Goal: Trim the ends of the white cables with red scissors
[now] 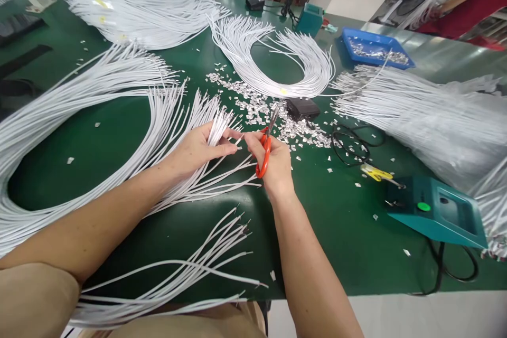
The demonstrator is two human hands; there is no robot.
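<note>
My left hand point(206, 145) is closed around a bunch of white cables point(219, 128), their stripped ends pointing right. Red-handled scissors point(265, 150) rest in my right hand point(275, 166), blades pointing up and away. The fingertips of my right hand meet the end of one cable beside the left hand; the exact pinch is too small to make out. More white cables point(130, 174) loop over the table to the left and run under my left forearm. A separate group of cables point(214, 245) lies nearer my body.
Small silvery pieces point(257, 105) are scattered beyond my hands, around a black block point(303, 109). A teal device point(435, 211) with yellow-handled tool point(376, 172) stands right. Further back are a coiled cable bundle point(273, 82), a blue tray point(376, 34) and a person in red point(471, 5).
</note>
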